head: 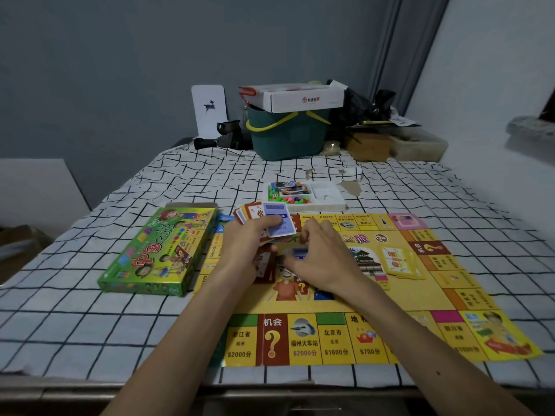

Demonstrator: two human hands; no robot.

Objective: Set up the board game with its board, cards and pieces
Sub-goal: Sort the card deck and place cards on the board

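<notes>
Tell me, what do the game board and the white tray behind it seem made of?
Board: thin printed paper or card, probably glossy; it lies flat with faint glare. Tray: likely moulded white plastic, given its formed compartments and smooth rim.

1 wide-angle camera, worn on the person's head, gives the only view. It faces forward and down along the tabletop (75, 325) toward the grey wall (120, 70) at 12 o'clock. The forearms run in from 6 o'clock, and the left hand (243, 238) and right hand (324, 256) sit near, about mid-frame, over the game board (420, 295). Things at the tabletop's far end look small.
</notes>
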